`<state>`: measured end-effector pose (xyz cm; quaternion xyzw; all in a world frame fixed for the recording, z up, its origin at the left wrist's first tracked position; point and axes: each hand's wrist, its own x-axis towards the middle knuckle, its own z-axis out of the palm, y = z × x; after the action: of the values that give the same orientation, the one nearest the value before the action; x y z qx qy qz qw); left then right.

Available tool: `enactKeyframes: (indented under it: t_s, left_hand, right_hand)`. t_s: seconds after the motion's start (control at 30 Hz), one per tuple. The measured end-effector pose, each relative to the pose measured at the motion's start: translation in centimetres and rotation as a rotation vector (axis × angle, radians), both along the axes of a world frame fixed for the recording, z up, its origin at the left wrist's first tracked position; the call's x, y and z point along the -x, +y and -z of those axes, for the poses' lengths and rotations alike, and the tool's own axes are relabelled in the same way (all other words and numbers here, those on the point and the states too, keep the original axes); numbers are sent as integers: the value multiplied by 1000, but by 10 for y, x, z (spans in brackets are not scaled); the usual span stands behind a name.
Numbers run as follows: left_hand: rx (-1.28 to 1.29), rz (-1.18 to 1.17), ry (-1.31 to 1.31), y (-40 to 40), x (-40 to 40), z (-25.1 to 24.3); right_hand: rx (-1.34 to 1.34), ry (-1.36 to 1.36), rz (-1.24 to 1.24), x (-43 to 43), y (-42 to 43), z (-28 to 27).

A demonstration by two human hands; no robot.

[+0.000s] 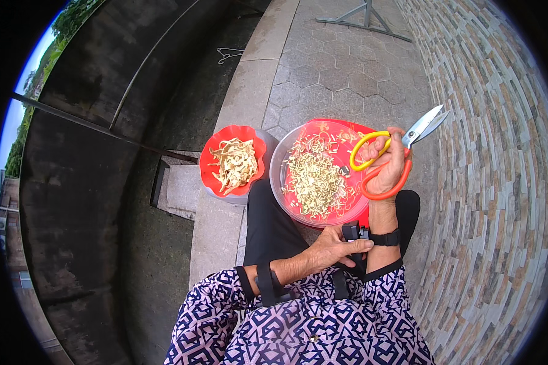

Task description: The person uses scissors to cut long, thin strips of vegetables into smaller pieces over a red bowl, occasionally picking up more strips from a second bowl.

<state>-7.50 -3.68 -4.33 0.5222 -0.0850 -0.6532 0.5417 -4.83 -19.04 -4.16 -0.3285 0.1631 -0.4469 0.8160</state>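
Observation:
Scissors with one yellow and one red handle loop are held in my right hand. Their metal blades point up and right, slightly parted. My left hand reaches across to my right wrist, its thumb and fingers around a small black device on a black strap. Beyond both hands, a clear plastic basin rests on a red patterned surface. Inside it lies a heap of short, pale cut pieces. To its left, pale dried strips fill a red, wavy-rimmed bowl.
A translucent container stands under the red bowl. Stone cladding rises on the right; a dark wall and sunken channel lie left. A metal stand foot and wire hanger appear farther off.

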Motion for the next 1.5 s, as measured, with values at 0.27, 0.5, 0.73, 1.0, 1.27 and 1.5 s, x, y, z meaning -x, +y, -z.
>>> enactKeyframes:
  t_s: [0.27, 0.5, 0.73, 1.0, 1.27, 1.5]
  left_hand:
    - [145, -107, -275, 0, 4, 11]
    - [207, -24, -299, -1, -3, 10]
    - [39, 50, -193, 1, -16, -6]
    - [161, 95, -504, 1, -13, 12]
    - [52, 88, -323, 11, -28, 4]
    - [-92, -695, -555, 63, -123, 20]
  right_hand:
    - [-261, -294, -351, 6, -11, 27]
    - [-289, -297, -461, 5, -10, 24]
    - [-266, -279, -475, 3, -8, 29]
    - [-198, -248, -503, 4, -4, 20]
    - [-214, -194, -528, 6, 1, 17]
    - [-57, -83, -499, 21, 19, -1]
